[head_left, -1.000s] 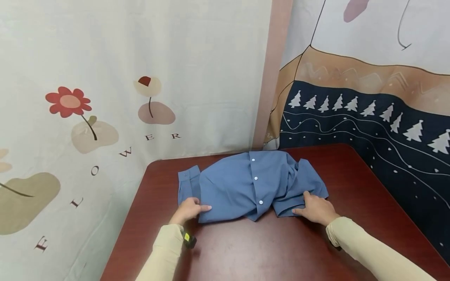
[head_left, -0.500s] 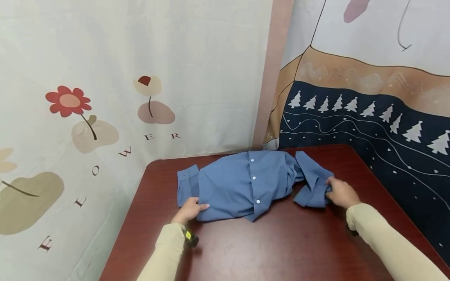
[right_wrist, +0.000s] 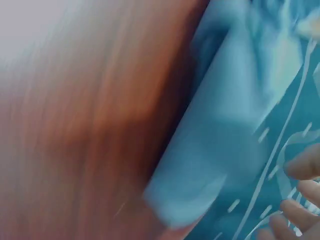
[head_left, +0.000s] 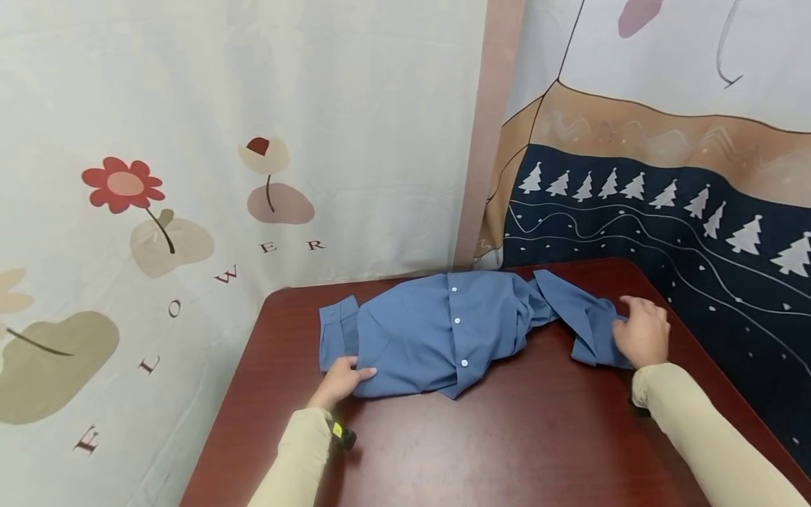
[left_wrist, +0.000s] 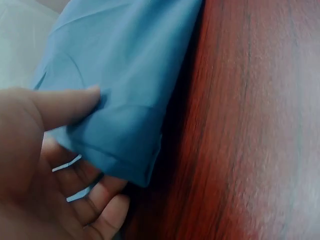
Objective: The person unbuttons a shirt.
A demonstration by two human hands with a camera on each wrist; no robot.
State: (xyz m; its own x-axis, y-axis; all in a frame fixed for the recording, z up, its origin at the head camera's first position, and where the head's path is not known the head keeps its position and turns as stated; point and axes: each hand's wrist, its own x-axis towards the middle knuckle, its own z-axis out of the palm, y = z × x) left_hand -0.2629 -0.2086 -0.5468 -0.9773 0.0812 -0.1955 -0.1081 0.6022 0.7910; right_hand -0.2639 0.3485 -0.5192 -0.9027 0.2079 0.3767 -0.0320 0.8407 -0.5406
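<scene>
A blue button-up shirt [head_left: 412, 331] lies folded across the table, its white buttons in a line near the middle. One sleeve [head_left: 589, 317] stretches out to the right; a cuff [head_left: 336, 331] shows at the left. My left hand [head_left: 342, 380] pinches the shirt's near left corner. In the left wrist view, the thumb lies on top of the cloth [left_wrist: 120, 135] and the other fingers are beneath. At the sleeve's right end is my right hand [head_left: 643, 331]. In the blurred right wrist view, its loosely bent fingers [right_wrist: 295, 215] are apart from the sleeve [right_wrist: 200, 165].
The dark red wooden table [head_left: 456, 451] has rounded far corners. A pale curtain with flower prints [head_left: 380, 141] hangs along its back and left. On the right hangs a navy cloth with white trees [head_left: 633, 218].
My right hand has drawn the bunched sleeve out to the right and let go of it, rising slightly. My left hand keeps its grip at the corner, almost unmoved.
</scene>
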